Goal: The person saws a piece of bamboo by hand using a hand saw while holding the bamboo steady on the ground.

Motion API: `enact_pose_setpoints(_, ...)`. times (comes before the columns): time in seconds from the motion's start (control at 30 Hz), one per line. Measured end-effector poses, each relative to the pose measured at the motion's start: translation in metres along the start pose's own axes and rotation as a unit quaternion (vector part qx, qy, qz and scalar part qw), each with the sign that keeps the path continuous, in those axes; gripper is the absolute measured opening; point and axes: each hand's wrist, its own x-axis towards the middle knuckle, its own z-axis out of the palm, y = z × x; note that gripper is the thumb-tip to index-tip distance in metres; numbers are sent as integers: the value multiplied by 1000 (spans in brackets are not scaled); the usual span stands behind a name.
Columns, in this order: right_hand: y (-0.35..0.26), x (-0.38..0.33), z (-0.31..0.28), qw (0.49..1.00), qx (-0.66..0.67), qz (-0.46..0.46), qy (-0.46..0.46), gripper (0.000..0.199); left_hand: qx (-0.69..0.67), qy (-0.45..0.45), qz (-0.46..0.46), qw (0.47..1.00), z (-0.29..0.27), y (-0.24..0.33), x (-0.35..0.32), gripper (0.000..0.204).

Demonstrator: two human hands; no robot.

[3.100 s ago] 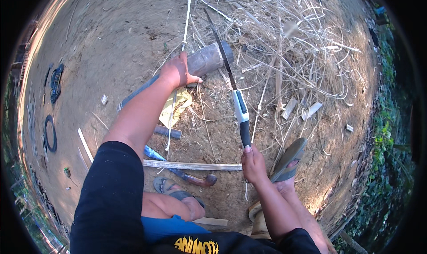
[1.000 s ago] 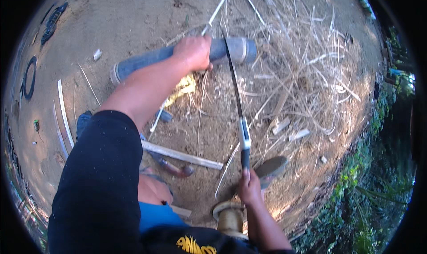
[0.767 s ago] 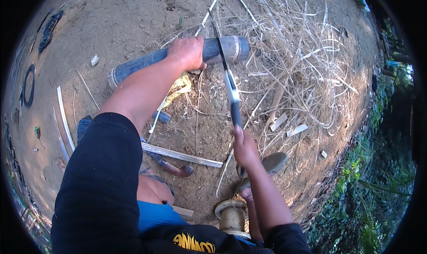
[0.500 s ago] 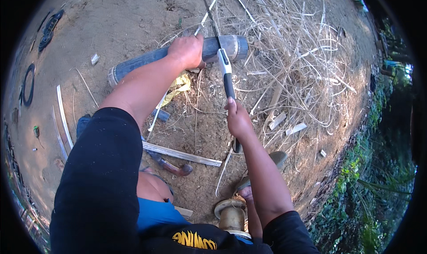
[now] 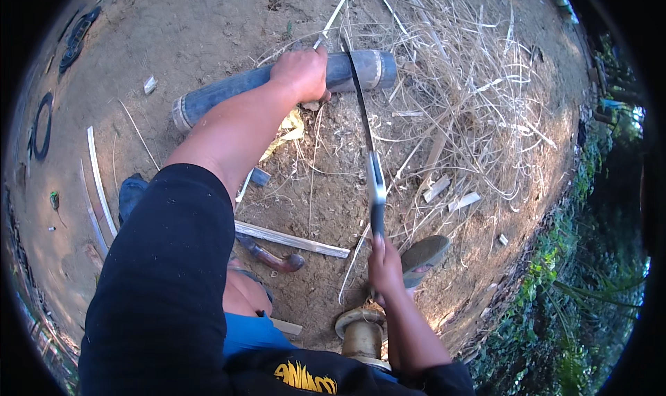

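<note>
Under left hand (image 5: 302, 75), grey tube (image 5: 232, 88), saw (image 5: 376, 177) across it

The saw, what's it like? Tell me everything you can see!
The saw has a thin, slightly curved blade, dark and metal-looking, and a white-and-dark handle. The right hand grips the handle's dark end. The blade slants away from the person, across a bluish tube near its right end. Whether it has cut in isn't clear.

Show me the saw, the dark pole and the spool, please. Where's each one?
Saw (image 5: 377, 186): head view, on the pale part of its handle.
Pole (image 5: 239, 84): head view, on its dark side, left of its middle.
Spool (image 5: 362, 338): head view, on its drum.
</note>
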Motion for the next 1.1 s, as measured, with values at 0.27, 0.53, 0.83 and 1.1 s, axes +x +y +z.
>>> enact_pose_setpoints(0.27,-51,58,-28,999,-9,-32,41,58,-14,44,12,999,7,23,0,76)
enact_pose_setpoints(0.53,-56,22,-12,998,49,-25,41,55,28,22,23,999,5,21,-17,83)
enact_pose_setpoints(0.83,6,59,46,987,45,-100,120,49,-17,19,51,998,9,13,-14,75)
enact_pose_setpoints(1.1,-17,29,46,983,163,-56,65,47,79,149,31,985,43,14,-30,69)
